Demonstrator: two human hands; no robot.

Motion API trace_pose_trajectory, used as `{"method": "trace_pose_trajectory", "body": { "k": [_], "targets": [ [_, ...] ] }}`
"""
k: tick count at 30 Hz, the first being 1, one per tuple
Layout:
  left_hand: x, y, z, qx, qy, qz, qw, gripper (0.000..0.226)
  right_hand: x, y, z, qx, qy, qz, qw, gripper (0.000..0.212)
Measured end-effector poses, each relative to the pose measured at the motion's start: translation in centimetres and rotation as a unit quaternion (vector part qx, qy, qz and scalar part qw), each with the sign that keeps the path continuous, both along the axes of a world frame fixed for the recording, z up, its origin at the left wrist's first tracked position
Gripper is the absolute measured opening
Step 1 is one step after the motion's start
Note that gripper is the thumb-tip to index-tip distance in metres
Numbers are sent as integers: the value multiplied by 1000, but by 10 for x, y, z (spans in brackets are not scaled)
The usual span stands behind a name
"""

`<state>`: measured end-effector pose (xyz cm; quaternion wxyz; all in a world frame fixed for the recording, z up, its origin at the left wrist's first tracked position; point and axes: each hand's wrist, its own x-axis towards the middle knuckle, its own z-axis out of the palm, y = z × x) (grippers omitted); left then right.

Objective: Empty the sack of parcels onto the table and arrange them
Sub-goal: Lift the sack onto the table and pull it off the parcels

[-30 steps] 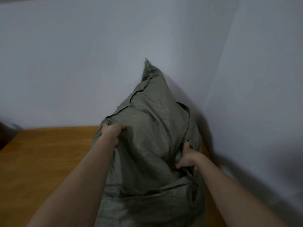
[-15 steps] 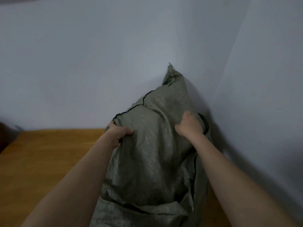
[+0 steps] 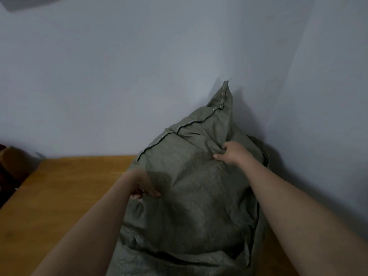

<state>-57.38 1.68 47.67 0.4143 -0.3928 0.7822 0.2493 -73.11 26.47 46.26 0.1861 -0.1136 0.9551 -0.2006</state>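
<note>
Grey-green woven sack (image 3: 199,196) — contents hidden — on wooden table (image 3: 59,196).

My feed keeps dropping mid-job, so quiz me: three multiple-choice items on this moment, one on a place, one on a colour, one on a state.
1. Where does the woven fabric sack stand?
A. On the wooden table's right part, near the wall corner
B. On the floor
C. At the table's left edge

2. What colour is the sack?
A. Bright red
B. Grey-green
C. White

3. What is the state of the parcels?
A. Spread over the table
B. Stacked beside the sack
C. None in view; the sack bulges, its seamed end up

Key: 1 A, the sack sits on the orange-brown wooden table by the pale wall corner. 2 B, its cloth is dull grey-green. 3 C, no parcel shows, while the left hand and right hand pinch the fabric.
</note>
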Motion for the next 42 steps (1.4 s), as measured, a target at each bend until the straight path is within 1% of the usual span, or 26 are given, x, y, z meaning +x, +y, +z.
{"method": "trace_pose_trajectory", "body": {
  "k": [2,4,5,6,7,8,10,11,12,13,16,18,19,21,23,24,26,27,29,30,32,33,35,37,40,42],
  "targets": [
    [2,7,4,-21,17,-14,1000,40,5,0,0,22,14,5,1000,55],
    [-7,9,6,-47,72,-42,995,36,9,1,0,38,25,-5,999,46],
    [-10,6,6,-50,90,-30,994,32,12,2,1,45,25,-10,999,43],
    [-13,3,6,-37,116,4,993,24,15,4,3,51,23,-16,998,42],
    [-15,0,5,-44,129,24,990,18,17,6,5,58,13,-24,998,44],
    [-17,-1,8,-66,142,34,987,18,18,9,6,68,0,-29,997,47],
    [-19,-1,15,-146,224,19,963,21,21,13,12,99,-27,-36,994,52],
    [-21,2,21,-176,271,19,946,15,24,15,16,119,-39,-36,991,49],
    [-21,9,27,-187,311,23,932,7,25,17,19,138,-50,-29,989,44],
    [-24,13,32,-191,347,29,918,7,27,18,20,154,-59,-20,986,41],
    [-40,28,43,-193,443,59,873,22,32,20,21,216,-73,43,973,41],
    [-49,38,46,-183,499,66,844,22,37,22,24,257,-104,96,956,44],
    [-53,42,45,-177,526,66,830,21,40,24,31,260,-116,103,953,48],
    [-59,47,44,-153,555,65,815,18,42,28,48,245,-142,100,954,54],
    [-62,50,42,-128,555,48,821,16,42,30,70,206,-157,67,963,61],
    [-62,51,41,-115,535,33,836,15,37,30,76,186,-132,50,972,62],
    [-61,52,37,-87,492,5,866,14,28,24,86,140,2,19,990,52],
    [-60,51,33,-77,470,-6,879,20,24,19,88,97,75,0,992,48],
    [-57,50,27,-58,440,-16,896,42,15,6,83,-18,169,6,985,51],
    [-54,49,24,-43,433,-21,900,44,12,-1,79,-69,192,25,979,56],
    [-50,51,19,-12,417,-32,908,42,7,-8,64,-107,176,51,977,71],
    [-49,47,14,3,418,-29,908,45,5,-12,54,-101,138,50,984,79],
    [-43,44,8,29,428,-10,903,48,4,-13,34,-41,90,41,994,92],
    [-40,31,0,26,427,14,904,48,5,-16,23,18,88,41,995,97],
    [-38,8,-12,-9,416,65,907,37,4,-19,19,24,92,26,995,90],
    [-37,-10,-24,-47,402,117,907,41,2,-15,13,-5,96,2,995,73]
  ]
}}
